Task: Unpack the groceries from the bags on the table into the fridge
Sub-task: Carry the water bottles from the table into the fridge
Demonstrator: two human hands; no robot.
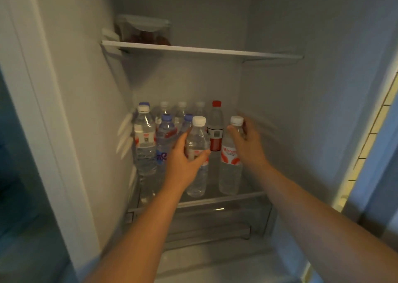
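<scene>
In the fridge (301, 110) our left hand (185, 162) curls its grip round the middle of the left bottle (198, 135) and our right hand (246, 145) closes its grip just under the cap of the right bottle (230, 173). Both stand upright near the front edge of the lower shelf (228, 198), with open room from the right bottle to the right wall. The other bottles (146, 147) crowd the left side back to the rear wall; the back row is blurred, and what the tub (144, 32) on the upper shelf (202, 50) holds we cannot tell.

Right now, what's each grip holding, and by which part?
Left grip: centre bottle, round its middle. Right grip: rightmost bottle, just below its cap.
</scene>
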